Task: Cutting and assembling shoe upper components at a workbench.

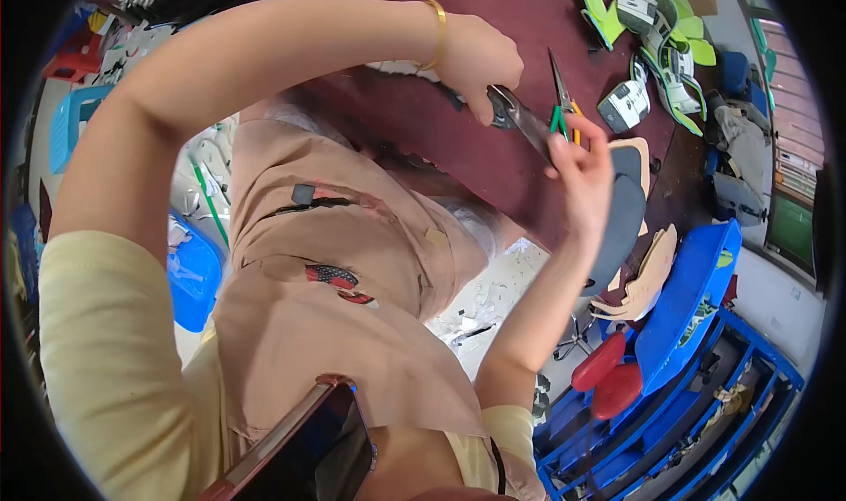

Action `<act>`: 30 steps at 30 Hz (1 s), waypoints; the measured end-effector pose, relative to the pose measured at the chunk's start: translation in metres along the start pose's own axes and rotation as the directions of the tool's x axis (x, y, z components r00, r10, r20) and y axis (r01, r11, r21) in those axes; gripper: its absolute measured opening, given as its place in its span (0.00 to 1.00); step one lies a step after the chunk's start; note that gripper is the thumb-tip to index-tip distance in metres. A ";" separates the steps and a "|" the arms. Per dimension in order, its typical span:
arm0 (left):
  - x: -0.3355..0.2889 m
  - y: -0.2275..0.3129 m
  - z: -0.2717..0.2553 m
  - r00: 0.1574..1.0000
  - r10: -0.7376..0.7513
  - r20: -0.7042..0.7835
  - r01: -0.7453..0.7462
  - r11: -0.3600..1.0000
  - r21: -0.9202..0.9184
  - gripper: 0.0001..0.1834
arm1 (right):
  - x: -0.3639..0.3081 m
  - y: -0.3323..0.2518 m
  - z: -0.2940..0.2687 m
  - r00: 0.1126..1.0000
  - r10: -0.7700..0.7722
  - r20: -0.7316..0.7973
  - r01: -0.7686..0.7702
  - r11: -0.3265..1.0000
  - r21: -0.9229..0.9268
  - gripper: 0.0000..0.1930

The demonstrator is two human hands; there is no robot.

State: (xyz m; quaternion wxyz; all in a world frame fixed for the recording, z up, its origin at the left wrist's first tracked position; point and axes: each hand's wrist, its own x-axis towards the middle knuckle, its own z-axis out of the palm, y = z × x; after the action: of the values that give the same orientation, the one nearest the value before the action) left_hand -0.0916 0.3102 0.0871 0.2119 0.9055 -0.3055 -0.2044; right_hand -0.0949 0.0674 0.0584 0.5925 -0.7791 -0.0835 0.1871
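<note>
Over the dark red tabletop [370, 118], a dark, narrow, shiny strip [529, 126] spans the gap between my two hands. My left hand [480, 60], with a gold bracelet at the wrist, is closed on its upper end, thumb pointing down. At the lower end my right hand [577, 166] pinches the strip between thumb and fingers. What exactly the piece is cannot be made out. Just beyond my right hand lie scissors [560, 82] with green and orange handles, partly hidden by my fingers. A pale piece [401, 66] lies under my left wrist.
Lime-green and grey shoe uppers [656, 43] lie at the far right. Beside my right forearm are a dark grey rounded seat or pad [617, 232] and tan cut pieces [648, 276]. A blue bin [683, 311] stands over a blue rack. A blue basin [194, 276] sits left, low down.
</note>
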 end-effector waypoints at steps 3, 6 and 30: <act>-0.034 0.000 0.013 0.985 0.011 -0.170 -0.037 0.988 -0.148 0.18 | -0.011 -0.023 -0.015 0.985 -0.155 0.075 0.136 0.967 0.215 0.12; -0.068 0.014 0.017 0.974 -0.103 -0.203 0.021 0.929 -0.369 0.19 | -0.010 -0.015 -0.017 0.956 -0.281 0.089 0.253 0.938 0.238 0.09; -0.067 0.031 0.078 0.662 -0.594 -0.456 -0.288 0.361 -0.887 0.17 | -0.034 0.013 0.102 0.998 -0.052 0.029 0.024 0.803 0.595 0.06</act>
State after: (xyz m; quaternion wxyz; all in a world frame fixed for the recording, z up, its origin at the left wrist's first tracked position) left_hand -0.1940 0.3108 0.0543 0.7558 0.6505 0.0729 0.0197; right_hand -0.1670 0.1431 0.0287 0.8081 -0.5485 -0.0494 0.2090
